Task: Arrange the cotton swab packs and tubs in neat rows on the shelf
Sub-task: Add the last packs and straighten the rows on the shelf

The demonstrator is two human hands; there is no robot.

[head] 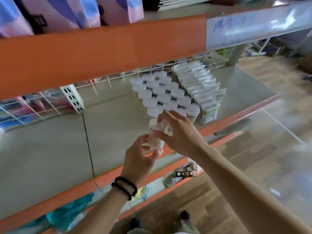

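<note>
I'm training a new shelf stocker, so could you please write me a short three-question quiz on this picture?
1. True or false: the packs stand to the left of the tubs.
2. What do both hands hold? A) a pack B) a tub C) nothing
3. Fill in: the left hand has a dark beaded ___ at its wrist.

Key: 1 false: the packs are to the right. 2 B: the right hand grips its top, the left its bottom. 3 bracelet.

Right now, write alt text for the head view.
Both hands, left and right, hold a tub at the front of a shelf. Behind it stand rows of white-lidded tubs, with packs lined up to their right.
</note>
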